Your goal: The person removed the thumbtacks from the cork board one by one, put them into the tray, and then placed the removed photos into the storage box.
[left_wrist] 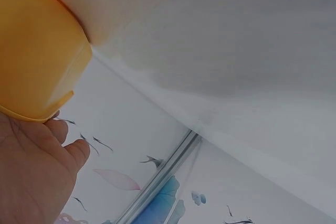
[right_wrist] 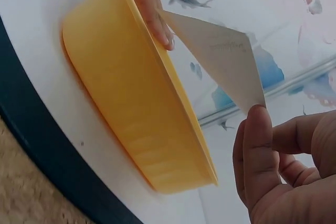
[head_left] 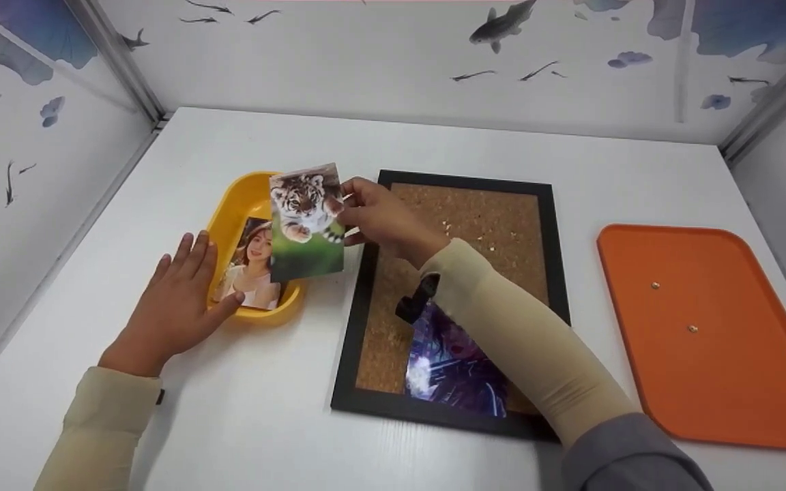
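Tiger card (head_left: 308, 259) is up in the air, by the right side of the yellow tub (head_left: 243, 181), with its picture facing the head camera.

Far on the left is the left hand (head_left: 178, 307). It holds nothing tight: its fingers are long and flat along the side of the tub, and its thumb reaches over the near corner. In the tub lies a card with a person on it (head_left: 250, 281), partly hidden by the tiger one.

Next comes the tiger card. It looks thin and very light, so it should be easy to lift. It is flat now, but I think it could bend or get a crease if squeezed hard. Its front may be a bit slippery and pick up finger marks, so the edges seem the best place to hold. The right hand (head_left: 385, 217) does that, pinching the right edge with thumb and fingers. The right wrist view shows the plain pale back.

Under the right arm is a cork board (head_left: 461, 208) with a black edge. A purple picture (head_left: 451, 372) lies on its near part. Last, on the right, an orange tray (head_left: 727, 382) has two tiny shiny bits (head_left: 655, 286) on it.
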A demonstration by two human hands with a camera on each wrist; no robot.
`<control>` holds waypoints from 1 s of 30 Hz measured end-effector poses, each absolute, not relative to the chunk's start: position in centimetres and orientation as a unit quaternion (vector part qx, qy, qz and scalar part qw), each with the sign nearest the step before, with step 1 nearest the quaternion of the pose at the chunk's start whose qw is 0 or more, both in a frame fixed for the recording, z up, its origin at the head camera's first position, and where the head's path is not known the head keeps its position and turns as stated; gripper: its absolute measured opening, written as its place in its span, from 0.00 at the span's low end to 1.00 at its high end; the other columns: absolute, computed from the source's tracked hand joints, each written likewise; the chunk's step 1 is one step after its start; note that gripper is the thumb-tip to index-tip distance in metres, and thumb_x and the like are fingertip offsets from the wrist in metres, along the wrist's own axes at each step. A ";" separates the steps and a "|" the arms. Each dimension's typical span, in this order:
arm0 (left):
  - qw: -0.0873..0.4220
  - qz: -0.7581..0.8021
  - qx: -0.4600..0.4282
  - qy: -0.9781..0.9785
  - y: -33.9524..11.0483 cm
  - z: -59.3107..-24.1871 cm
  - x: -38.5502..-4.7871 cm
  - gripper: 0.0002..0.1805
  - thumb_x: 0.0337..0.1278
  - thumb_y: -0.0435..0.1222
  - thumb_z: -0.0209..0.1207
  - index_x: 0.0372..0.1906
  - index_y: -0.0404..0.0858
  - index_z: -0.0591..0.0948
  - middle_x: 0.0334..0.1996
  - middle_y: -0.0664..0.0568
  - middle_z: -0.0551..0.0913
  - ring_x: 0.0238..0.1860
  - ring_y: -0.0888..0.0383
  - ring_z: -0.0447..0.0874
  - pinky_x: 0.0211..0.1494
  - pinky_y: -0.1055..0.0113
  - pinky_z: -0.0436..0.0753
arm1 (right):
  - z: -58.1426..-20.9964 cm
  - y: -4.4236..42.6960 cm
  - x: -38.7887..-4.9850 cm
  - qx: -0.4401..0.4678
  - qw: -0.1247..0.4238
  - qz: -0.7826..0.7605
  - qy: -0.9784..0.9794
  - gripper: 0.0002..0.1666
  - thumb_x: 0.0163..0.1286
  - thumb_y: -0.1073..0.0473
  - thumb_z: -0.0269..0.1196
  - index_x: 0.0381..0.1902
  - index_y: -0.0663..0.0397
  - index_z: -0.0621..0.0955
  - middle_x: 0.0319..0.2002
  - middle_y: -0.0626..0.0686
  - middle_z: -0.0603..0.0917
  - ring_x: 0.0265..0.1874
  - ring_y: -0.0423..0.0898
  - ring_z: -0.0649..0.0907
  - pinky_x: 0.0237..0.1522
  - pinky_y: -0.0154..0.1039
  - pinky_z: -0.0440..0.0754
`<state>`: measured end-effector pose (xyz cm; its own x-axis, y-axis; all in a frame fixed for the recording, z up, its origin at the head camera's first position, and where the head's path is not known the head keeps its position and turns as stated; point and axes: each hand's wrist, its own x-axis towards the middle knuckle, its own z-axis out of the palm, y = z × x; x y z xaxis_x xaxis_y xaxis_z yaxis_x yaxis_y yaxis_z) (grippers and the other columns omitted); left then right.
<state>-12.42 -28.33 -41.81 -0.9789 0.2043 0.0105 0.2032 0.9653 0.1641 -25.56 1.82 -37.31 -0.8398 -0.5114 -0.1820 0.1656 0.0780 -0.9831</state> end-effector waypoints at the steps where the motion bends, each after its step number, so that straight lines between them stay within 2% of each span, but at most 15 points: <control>1: 0.004 0.083 0.103 0.991 -28.3 -41.8 -12.4 0.52 0.68 0.64 0.43 0.77 0.27 0.46 0.79 0.36 0.41 0.78 0.40 0.31 0.75 0.41 0.39 | -37.3 1.4 -25.4 -0.128 0.254 -0.671 0.685 0.14 0.71 0.72 0.56 0.52 0.57 0.73 0.39 0.57 0.77 0.36 0.49 0.82 0.36 0.43 0.86; 7: 0.002 0.091 0.108 0.990 -28.4 -41.6 -12.3 0.52 0.68 0.64 0.43 0.77 0.26 0.47 0.78 0.36 0.41 0.78 0.40 0.32 0.75 0.40 0.41 | -37.6 -0.9 -24.6 -0.136 0.251 -0.681 0.675 0.15 0.70 0.73 0.55 0.53 0.57 0.72 0.41 0.58 0.75 0.36 0.50 0.83 0.38 0.46 0.86; 11: 0.002 0.092 0.108 0.990 -28.4 -41.5 -12.3 0.52 0.69 0.64 0.43 0.77 0.27 0.47 0.78 0.36 0.41 0.78 0.40 0.32 0.75 0.40 0.41 | -37.6 -2.4 -24.0 -0.139 0.249 -0.680 0.676 0.15 0.71 0.73 0.55 0.53 0.57 0.72 0.43 0.59 0.75 0.36 0.50 0.83 0.36 0.44 0.86; 15: 0.005 0.090 0.106 0.990 -28.4 -41.6 -12.3 0.51 0.69 0.64 0.42 0.77 0.27 0.47 0.78 0.36 0.42 0.78 0.40 0.32 0.75 0.40 0.42 | -37.9 -3.8 -23.8 -0.122 0.253 -0.678 0.680 0.15 0.71 0.73 0.55 0.52 0.57 0.73 0.42 0.59 0.76 0.35 0.49 0.83 0.35 0.42 0.87; 22: 0.004 0.088 0.104 0.991 -28.4 -41.6 -12.3 0.52 0.69 0.65 0.43 0.76 0.27 0.48 0.78 0.36 0.42 0.78 0.41 0.32 0.75 0.40 0.43 | -38.5 -5.8 -23.4 -0.106 0.261 -0.664 0.692 0.16 0.71 0.73 0.56 0.54 0.55 0.73 0.42 0.57 0.77 0.33 0.48 0.82 0.40 0.45 0.87; 27: -0.001 0.093 0.109 0.990 -28.3 -41.6 -12.3 0.51 0.69 0.64 0.43 0.77 0.27 0.49 0.78 0.36 0.42 0.78 0.40 0.33 0.74 0.39 0.44 | -38.7 -6.6 -23.1 -0.103 0.257 -0.646 0.712 0.15 0.71 0.71 0.58 0.53 0.53 0.73 0.41 0.56 0.78 0.32 0.47 0.82 0.39 0.40 0.86; 30: -0.001 0.092 0.109 0.990 -28.4 -41.6 -12.3 0.51 0.69 0.64 0.43 0.77 0.27 0.49 0.78 0.36 0.42 0.78 0.40 0.33 0.74 0.38 0.44 | -38.7 -6.9 -23.1 -0.109 0.255 -0.637 0.719 0.14 0.71 0.71 0.58 0.52 0.54 0.73 0.39 0.55 0.78 0.32 0.47 0.81 0.40 0.41 0.86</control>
<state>-12.29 -28.39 -41.60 -0.9761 0.2161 0.0221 0.2164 0.9590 0.1829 -23.07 -6.90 -38.70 -0.8458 -0.4825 -0.2277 0.1677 0.1646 -0.9720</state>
